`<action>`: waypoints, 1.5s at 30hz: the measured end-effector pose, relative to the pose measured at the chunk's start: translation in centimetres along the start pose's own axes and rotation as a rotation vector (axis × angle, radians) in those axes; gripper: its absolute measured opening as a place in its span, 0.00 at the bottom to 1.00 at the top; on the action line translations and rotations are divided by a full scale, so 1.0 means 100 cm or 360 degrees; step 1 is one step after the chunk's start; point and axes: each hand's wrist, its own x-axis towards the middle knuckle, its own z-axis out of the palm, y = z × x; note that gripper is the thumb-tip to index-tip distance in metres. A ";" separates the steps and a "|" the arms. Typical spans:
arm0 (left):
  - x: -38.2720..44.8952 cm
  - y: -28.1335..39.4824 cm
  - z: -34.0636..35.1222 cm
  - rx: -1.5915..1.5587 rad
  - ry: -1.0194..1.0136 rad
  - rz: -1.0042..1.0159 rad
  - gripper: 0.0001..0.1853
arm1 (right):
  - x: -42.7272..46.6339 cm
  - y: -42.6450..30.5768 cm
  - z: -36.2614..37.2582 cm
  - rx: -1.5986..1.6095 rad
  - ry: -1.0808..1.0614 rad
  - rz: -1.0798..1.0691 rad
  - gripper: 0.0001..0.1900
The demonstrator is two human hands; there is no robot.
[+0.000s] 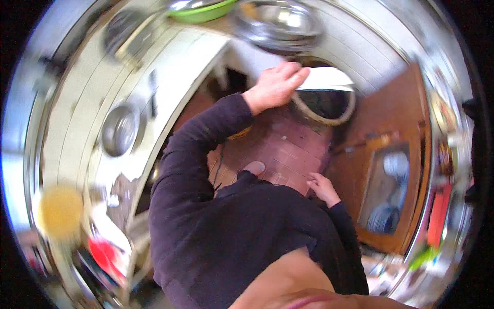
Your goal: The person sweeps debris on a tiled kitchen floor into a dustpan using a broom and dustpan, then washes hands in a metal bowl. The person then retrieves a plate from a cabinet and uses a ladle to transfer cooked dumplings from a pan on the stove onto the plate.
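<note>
My left hand (pixel 277 85) reaches forward with its fingers on the left edge of a white lid (pixel 326 77). The lid covers the far part of the mouth of a round bin or vat (pixel 337 121) that stands on the floor. Through the uncovered near part the inside looks dark, and what it holds cannot be made out. Low by my right side hangs my right hand (pixel 324 188), holding nothing, its fingers loosely apart. It is nearest to a brown wooden cabinet (pixel 357 170).
On the tiled counter (pixel 170 63) at left stand a steel bowl (pixel 121 130) and a blurred yellow round thing (pixel 60 211). Steel basins (pixel 279 29) and a green basin (pixel 204 13) are at the back. The cabinet's glass pane (pixel 372 204) shows dishes. Reddish tiles (pixel 287 150) cover the floor.
</note>
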 end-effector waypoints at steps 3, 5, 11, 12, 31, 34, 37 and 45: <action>-0.042 0.037 -0.052 0.0130 0.0354 -0.0322 0.22 | 0.007 0.004 0.008 -0.0004 -0.0237 -0.0120 0.21; -0.082 0.063 -0.088 0.0015 0.0440 -0.0875 0.18 | 0.015 0.002 0.023 -0.0022 -0.0402 -0.0357 0.20; -0.249 0.148 -0.199 -0.0183 0.0898 -0.2109 0.17 | 0.021 -0.073 0.105 0.0341 -0.0816 -0.0518 0.16; -0.276 0.167 -0.216 -0.0293 0.1116 -0.2155 0.18 | 0.018 -0.099 0.121 0.0435 -0.0883 -0.0535 0.16; -0.534 0.566 -0.561 0.0442 0.2651 -0.2531 0.23 | -0.249 -0.432 0.591 0.0573 -0.2256 -0.0286 0.24; -0.567 0.592 -0.568 0.0504 0.2965 -0.2585 0.24 | -0.233 -0.456 0.614 0.0539 -0.2082 -0.0186 0.24; -0.601 0.608 -0.565 0.0409 0.3140 -0.2551 0.24 | -0.209 -0.476 0.620 0.0463 -0.1823 0.0044 0.27; -0.674 0.579 -0.561 0.0391 0.3326 -0.2488 0.24 | -0.297 -0.475 0.675 0.0782 -0.2552 0.0467 0.18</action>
